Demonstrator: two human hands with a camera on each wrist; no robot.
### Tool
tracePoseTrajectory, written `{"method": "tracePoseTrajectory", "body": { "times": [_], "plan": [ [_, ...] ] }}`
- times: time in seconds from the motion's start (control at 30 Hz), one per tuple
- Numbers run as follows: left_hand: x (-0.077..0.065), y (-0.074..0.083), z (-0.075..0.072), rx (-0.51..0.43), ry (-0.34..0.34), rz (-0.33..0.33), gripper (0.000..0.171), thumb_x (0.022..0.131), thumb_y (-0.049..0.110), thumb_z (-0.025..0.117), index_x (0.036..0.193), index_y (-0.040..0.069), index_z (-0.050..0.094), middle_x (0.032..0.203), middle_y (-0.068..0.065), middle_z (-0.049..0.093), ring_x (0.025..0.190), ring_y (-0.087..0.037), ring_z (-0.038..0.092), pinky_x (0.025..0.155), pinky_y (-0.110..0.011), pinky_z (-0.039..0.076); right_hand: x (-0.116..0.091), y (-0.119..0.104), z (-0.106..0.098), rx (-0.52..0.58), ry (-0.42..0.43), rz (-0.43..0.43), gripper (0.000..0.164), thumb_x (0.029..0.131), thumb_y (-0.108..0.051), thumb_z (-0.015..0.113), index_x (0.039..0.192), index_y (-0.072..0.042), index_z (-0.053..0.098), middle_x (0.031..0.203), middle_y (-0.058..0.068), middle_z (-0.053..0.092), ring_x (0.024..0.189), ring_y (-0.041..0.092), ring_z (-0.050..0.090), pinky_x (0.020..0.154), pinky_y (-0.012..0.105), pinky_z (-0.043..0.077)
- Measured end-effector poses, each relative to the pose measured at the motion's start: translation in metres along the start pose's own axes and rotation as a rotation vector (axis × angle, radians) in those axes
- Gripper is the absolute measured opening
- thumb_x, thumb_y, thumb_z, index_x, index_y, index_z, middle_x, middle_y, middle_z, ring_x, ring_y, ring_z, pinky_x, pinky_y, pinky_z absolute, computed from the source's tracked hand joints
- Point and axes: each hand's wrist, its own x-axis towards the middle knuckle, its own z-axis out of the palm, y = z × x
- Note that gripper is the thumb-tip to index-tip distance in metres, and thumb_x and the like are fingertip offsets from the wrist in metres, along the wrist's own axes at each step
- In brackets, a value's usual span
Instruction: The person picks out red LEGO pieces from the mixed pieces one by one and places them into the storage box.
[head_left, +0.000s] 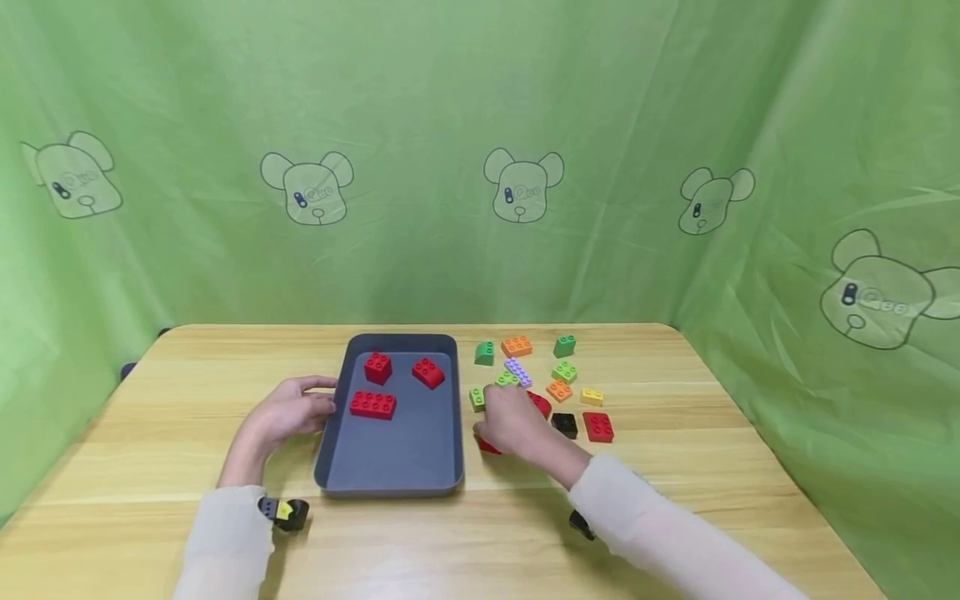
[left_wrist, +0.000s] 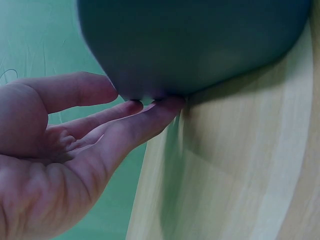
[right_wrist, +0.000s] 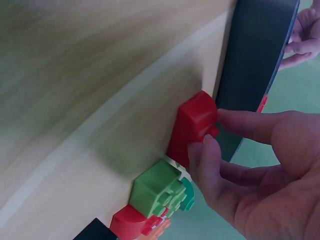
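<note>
A dark grey tray (head_left: 405,458) lies on the table with a square red brick (head_left: 378,367), a long red brick (head_left: 372,405) and a curved red brick (head_left: 429,373) inside. My left hand (head_left: 292,408) touches the tray's left wall, and in the left wrist view its extended fingertips (left_wrist: 167,106) rest against the outside of that wall. Just right of the tray, my right hand (head_left: 517,425) pinches another red brick (right_wrist: 192,125) with a rounded top between thumb and fingers. In the head view the hand partly hides this brick.
Several loose bricks lie to the tray's right: green, orange (head_left: 517,346), purple (head_left: 518,372), yellow (head_left: 592,397), black (head_left: 565,425) and red (head_left: 598,427). The wooden table (head_left: 525,550) is bounded at the back and right by a green curtain (head_left: 420,250).
</note>
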Motion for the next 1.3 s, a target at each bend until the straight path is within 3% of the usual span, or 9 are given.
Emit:
{"method": "tracePoseTrajectory", "body": {
  "times": [0.1,0.3,0.77,1.3],
  "plan": [
    [-0.001,0.001,0.001,0.008,0.0,-0.001,0.051,0.094,-0.001,0.045,0.141,-0.012,0.03,0.132,-0.035,0.047,0.119,-0.043,0.052,0.096,-0.042,0.05,-0.001,0.001,0.002,-0.001,-0.004,-0.014,0.021,0.077,-0.014,0.074,0.069,-0.007,0.056,0.058,0.005,0.052,0.049,0.014,0.051,0.04,0.022,0.043],
    [-0.002,0.003,0.002,-0.004,-0.003,-0.004,0.051,0.095,-0.001,0.046,0.141,-0.012,0.03,0.133,-0.035,0.046,0.12,-0.043,0.051,0.096,-0.042,0.05,0.0,0.0,0.002,-0.014,-0.011,-0.027,0.021,0.079,-0.016,0.075,0.07,-0.006,0.058,0.06,0.005,0.053,0.052,0.015,0.052,0.043,0.022,0.044],
    [-0.001,0.001,0.001,0.002,0.009,-0.008,0.05,0.095,-0.001,0.046,0.141,-0.01,0.032,0.132,-0.034,0.047,0.119,-0.042,0.053,0.096,-0.042,0.051,-0.001,-0.003,0.0,-0.02,-0.066,0.016,0.024,0.08,-0.018,0.075,0.067,-0.007,0.058,0.057,0.004,0.052,0.048,0.013,0.05,0.039,0.021,0.04],
    [0.0,-0.001,0.0,0.014,0.01,0.001,0.049,0.094,-0.001,0.046,0.141,-0.011,0.032,0.131,-0.035,0.048,0.118,-0.042,0.053,0.095,-0.042,0.052,0.001,-0.003,-0.01,0.004,-0.09,0.01,0.013,0.08,-0.011,0.072,0.081,-0.006,0.06,0.065,0.003,0.056,0.058,0.015,0.054,0.047,0.023,0.046]
  ]
}}
